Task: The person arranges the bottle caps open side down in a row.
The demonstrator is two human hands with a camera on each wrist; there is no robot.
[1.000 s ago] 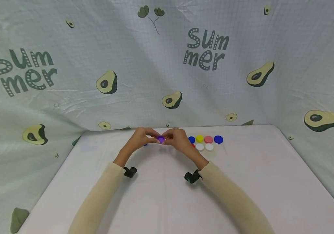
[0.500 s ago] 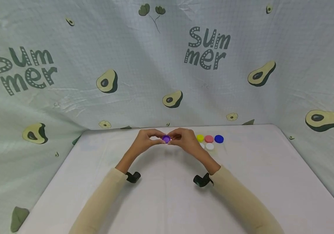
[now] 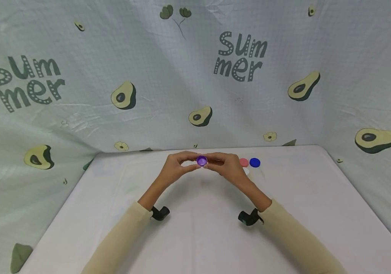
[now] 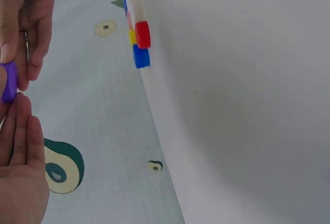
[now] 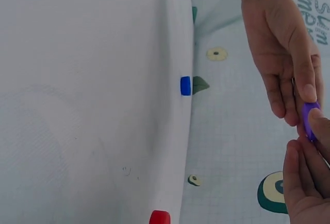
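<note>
A small purple bottle cap (image 3: 202, 161) is raised off the table at the far middle, its hollow side facing the head camera. My left hand (image 3: 176, 166) pinches it from the left between thumb and fingertips. From the opposite side my right hand (image 3: 230, 167) pinches the same cap. Both wrist views show the cap edge-on: the left wrist view has the purple cap (image 4: 9, 82) at its left edge, and thumbs of both hands lie against it. Behind the right hand, part of the row of caps is hidden in the head view.
A pink cap (image 3: 243, 163), a blue cap (image 3: 255, 162) and a partly covered white cap (image 3: 246, 171) lie right of the hands. The left wrist view adds a red cap (image 4: 143, 34). Another blue cap (image 5: 185, 85) sits near the table's far edge. Printed cloth (image 3: 168, 114) hangs behind.
Both hands have moved a little right with the purple cap, covering more of the caps on the table. The cap's hollow side now faces the camera more fully.
</note>
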